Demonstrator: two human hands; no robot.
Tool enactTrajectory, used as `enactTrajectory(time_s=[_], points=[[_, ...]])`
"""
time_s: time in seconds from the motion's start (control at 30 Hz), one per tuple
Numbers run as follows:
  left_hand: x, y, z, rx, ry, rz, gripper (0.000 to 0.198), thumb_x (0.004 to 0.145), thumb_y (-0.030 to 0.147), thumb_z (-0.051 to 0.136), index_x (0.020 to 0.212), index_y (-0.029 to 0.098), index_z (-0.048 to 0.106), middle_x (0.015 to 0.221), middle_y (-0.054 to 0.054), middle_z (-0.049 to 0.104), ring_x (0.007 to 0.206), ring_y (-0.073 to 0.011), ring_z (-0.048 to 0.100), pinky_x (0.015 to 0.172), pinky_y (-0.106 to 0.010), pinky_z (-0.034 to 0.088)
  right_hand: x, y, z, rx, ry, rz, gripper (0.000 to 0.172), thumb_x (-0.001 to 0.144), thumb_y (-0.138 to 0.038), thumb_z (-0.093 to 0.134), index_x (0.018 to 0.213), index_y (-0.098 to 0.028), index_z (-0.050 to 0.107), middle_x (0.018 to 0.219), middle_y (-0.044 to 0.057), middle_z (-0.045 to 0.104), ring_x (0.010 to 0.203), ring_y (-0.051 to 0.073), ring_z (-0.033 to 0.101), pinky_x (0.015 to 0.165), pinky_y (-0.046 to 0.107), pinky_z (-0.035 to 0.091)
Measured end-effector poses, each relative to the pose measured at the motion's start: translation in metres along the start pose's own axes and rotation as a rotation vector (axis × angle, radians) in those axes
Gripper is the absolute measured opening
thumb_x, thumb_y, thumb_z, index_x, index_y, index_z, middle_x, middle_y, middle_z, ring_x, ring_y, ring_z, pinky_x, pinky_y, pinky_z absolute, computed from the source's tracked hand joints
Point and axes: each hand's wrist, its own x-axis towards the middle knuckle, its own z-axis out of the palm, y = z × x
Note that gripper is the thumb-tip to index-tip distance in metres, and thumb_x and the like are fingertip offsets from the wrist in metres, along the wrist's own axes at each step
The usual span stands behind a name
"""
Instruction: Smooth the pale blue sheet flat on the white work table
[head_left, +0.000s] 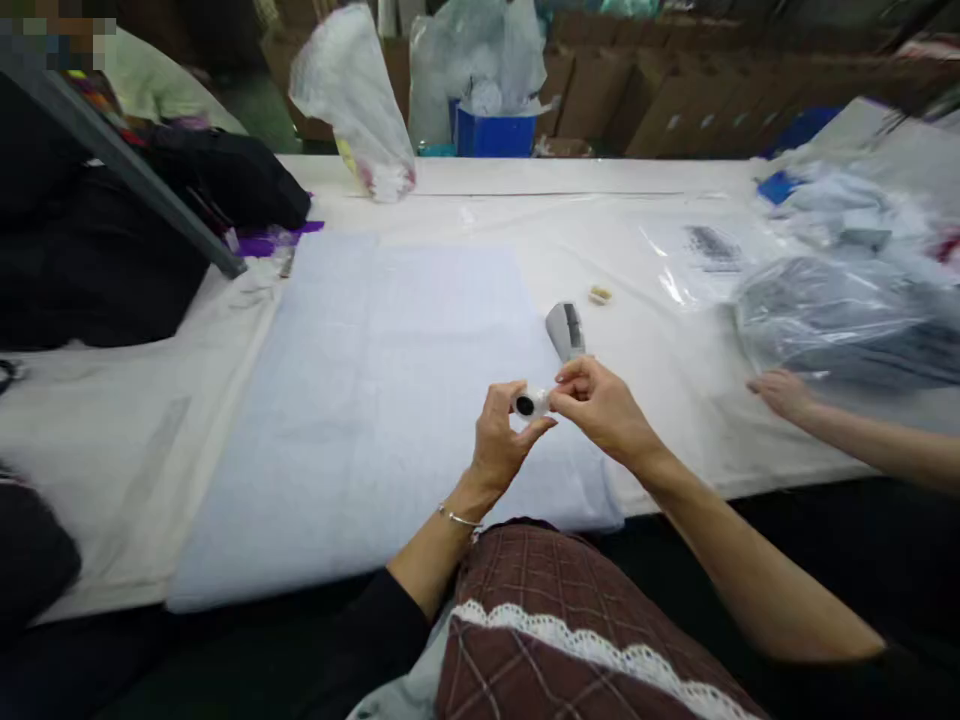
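Head view: 2 hands (551,415) pinching small white cylindrical roll (532,403) over pale cloth (360,400).

A single camera sat on the person's head, looking forward and down, close over both hands (555,420), across the worktop (660,250) toward cardboard boxes (675,90) behind.

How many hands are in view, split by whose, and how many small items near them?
Wearer's hands: 2, left and right, both on a small white piece
Co-worker's hand: 1, by the plastic bag
Small items on the table: 2, grey tool, yellowish bit
Total: 5, plus the held piece
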Motion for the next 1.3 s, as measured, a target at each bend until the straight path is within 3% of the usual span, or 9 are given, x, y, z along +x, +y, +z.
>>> enactTrajectory(time_s=[0.17, 0.33, 0.47, 0.67, 0.87, 1.0, 1.1, 1.2, 1.3], points=[[0.0, 0.004, 0.003, -0.206, -0.018, -0.239, 0.048, 0.073, 0.035, 0.084, 0.111, 0.022, 0.057, 0.103, -0.003, 0.061, 0.093, -0.017, 0.062, 0.081, -0.031, 0.055, -0.001, 0.005, 0.004, 0.088, 0.048, 0.042, 0.025, 0.066, -0.026, 0.069, 0.084, -0.023, 0.051, 0.065, -0.004, 0.062, 0.058, 0.013, 0.057, 0.058, 0.028, 0.041], [0.004, 0.008, 0.005, -0.466, -0.037, -0.439, 0.053, 0.07, 0.032, 0.085, 0.112, 0.021, 0.054, 0.103, -0.003, 0.064, 0.095, -0.0183, 0.066, 0.085, -0.034, 0.056, -0.001, 0.001, 0.001, 0.417, -0.057, 0.194, 0.042, 0.062, -0.036, 0.077, 0.092, -0.021, 0.051, 0.069, -0.003, 0.068, 0.068, 0.016, 0.064, 0.071, 0.032, 0.05], [0.006, 0.011, 0.003, -0.31, -0.035, -0.348, 0.052, 0.07, 0.032, 0.085, 0.112, 0.021, 0.056, 0.108, -0.004, 0.062, 0.098, -0.0185, 0.064, 0.086, -0.034, 0.056, -0.001, 0.001, -0.006, 0.316, -0.09, 0.176, 0.045, 0.062, -0.037, 0.079, 0.096, -0.02, 0.054, 0.073, -0.001, 0.071, 0.071, 0.017, 0.066, 0.073, 0.033, 0.049], [0.008, 0.005, -0.004, 0.008, -0.101, -0.092, 0.052, 0.076, 0.025, 0.08, 0.121, 0.021, 0.054, 0.111, -0.006, 0.06, 0.103, -0.0205, 0.061, 0.088, -0.036, 0.054, 0.001, 0.011, -0.009, 0.01, -0.093, 0.032, 0.031, 0.069, -0.032, 0.07, 0.093, -0.022, 0.054, 0.069, -0.003, 0.069, 0.064, 0.016, 0.062, 0.065, 0.029, 0.045], [0.01, 0.002, -0.005, 0.098, -0.131, -0.022, 0.043, 0.079, 0.024, 0.077, 0.116, 0.02, 0.056, 0.109, -0.007, 0.061, 0.103, -0.0221, 0.061, 0.089, -0.037, 0.053, -0.004, 0.015, 0.005, -0.203, 0.037, -0.091, 0.021, 0.07, -0.024, 0.058, 0.088, -0.024, 0.048, 0.07, -0.003, 0.064, 0.062, 0.015, 0.06, 0.066, 0.029, 0.045], [0.008, 0.004, -0.004, -0.055, -0.154, -0.186, 0.039, 0.076, 0.023, 0.077, 0.112, 0.02, 0.061, 0.107, -0.006, 0.063, 0.097, -0.0192, 0.062, 0.087, -0.034, 0.053, -0.004, 0.024, 0.012, -0.215, 0.113, -0.11, 0.02, 0.068, -0.024, 0.056, 0.085, -0.025, 0.046, 0.071, -0.003, 0.062, 0.063, 0.015, 0.059, 0.066, 0.03, 0.045], [0.002, 0.006, 0.001, -0.372, -0.231, -0.426, 0.043, 0.075, 0.026, 0.078, 0.114, 0.018, 0.063, 0.103, -0.005, 0.067, 0.092, -0.0174, 0.065, 0.086, -0.032, 0.052, 0.002, 0.04, 0.009, -0.151, 0.149, -0.031, 0.024, 0.065, -0.025, 0.059, 0.085, -0.025, 0.046, 0.072, -0.003, 0.063, 0.065, 0.016, 0.061, 0.067, 0.032, 0.046], [-0.003, 0.007, 0.006, -0.711, -0.317, -0.626, 0.046, 0.076, 0.03, 0.079, 0.116, 0.017, 0.062, 0.1, -0.005, 0.07, 0.093, -0.018, 0.068, 0.09, -0.034, 0.053, 0.009, 0.056, -0.001, 0.029, 0.084, 0.09, 0.03, 0.062, -0.029, 0.064, 0.085, -0.024, 0.046, 0.07, -0.003, 0.064, 0.064, 0.017, 0.061, 0.066, 0.033, 0.046], [0.0, 0.007, 0.007, -0.948, -0.359, -0.726, 0.058, 0.069, 0.03, 0.084, 0.12, 0.017, 0.061, 0.105, -0.008, 0.071, 0.098, -0.023, 0.069, 0.095, -0.041, 0.053, 0.012, 0.059, -0.01, 0.294, 0.047, 0.146, 0.036, 0.059, -0.03, 0.07, 0.085, -0.024, 0.046, 0.069, -0.004, 0.063, 0.065, 0.016, 0.061, 0.069, 0.033, 0.047]])
